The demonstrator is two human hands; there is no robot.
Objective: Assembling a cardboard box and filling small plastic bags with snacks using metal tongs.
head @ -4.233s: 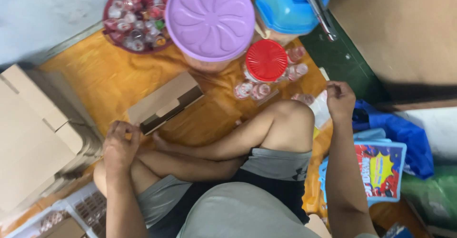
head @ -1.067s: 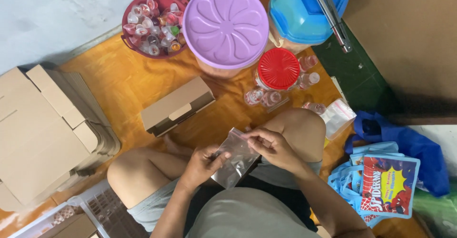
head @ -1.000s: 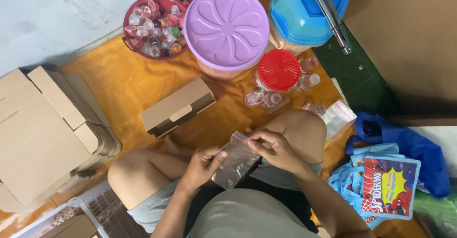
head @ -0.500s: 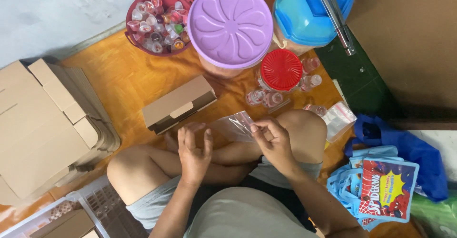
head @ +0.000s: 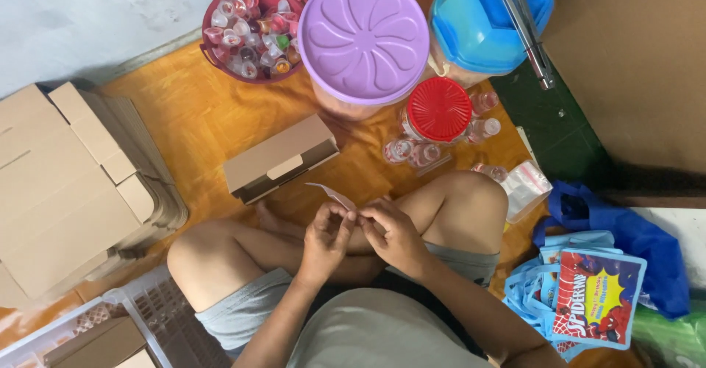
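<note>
**poster1:** Hands first: left hand (head: 327, 234) and right hand (head: 390, 230) meet just above the crossed legs, fingertips of both pinched on a small clear plastic bag (head: 332, 194) that sticks out flat toward the folded cardboard box (head: 279, 159). Looks to me like the bag-opening step, the two sides being worked apart at the mouth.

**poster2:** Agreed, both hands are closed on it, nothing else in them. I'd say the next move needs the mouth pulled properly open with one hand freed for filling, though that's a guess.

**poster1:** Supplies sit close. Red-lidded jar (head: 438, 112) with small bottles around it lies just past the knee, a stack of clear bags (head: 525, 186) beside the right knee, and the red bowl of jelly cups (head: 252, 30) plus the purple-lidded tub (head: 365, 38) further out. Flat cardboard blanks (head: 70, 184) are piled off to the left.
</note>
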